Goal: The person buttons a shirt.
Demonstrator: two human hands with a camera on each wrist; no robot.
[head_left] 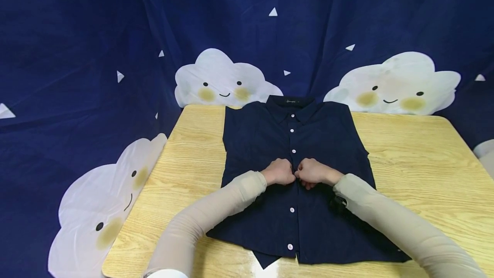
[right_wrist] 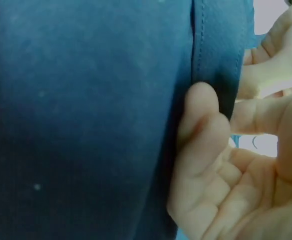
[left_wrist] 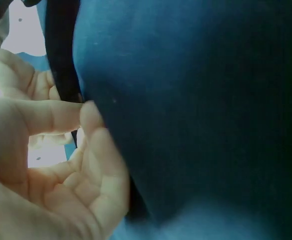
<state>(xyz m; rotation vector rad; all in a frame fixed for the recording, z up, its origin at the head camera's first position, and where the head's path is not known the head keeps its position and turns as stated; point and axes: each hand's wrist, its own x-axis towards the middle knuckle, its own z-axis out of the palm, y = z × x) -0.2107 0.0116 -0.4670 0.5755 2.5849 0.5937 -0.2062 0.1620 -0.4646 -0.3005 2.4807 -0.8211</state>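
1) Over there, the shirt (head_left: 254,140) lies on the table (head_left: 417,162), the curtain (head_left: 247,20) behind
2) The left hand (head_left: 278,172) is beside the right hand (head_left: 313,173), mid-shirt
3) Three buttons (head_left: 294,151) beyond them, two nearer

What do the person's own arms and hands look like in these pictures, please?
Both arms wear long, close-fitting pale beige sleeves, the left sleeve and the right sleeve, each wrinkled and ending near the wrist in a looser cuff. A white edge shows at the near end of the left sleeve. The left hand and right hand are bare, without gloves.
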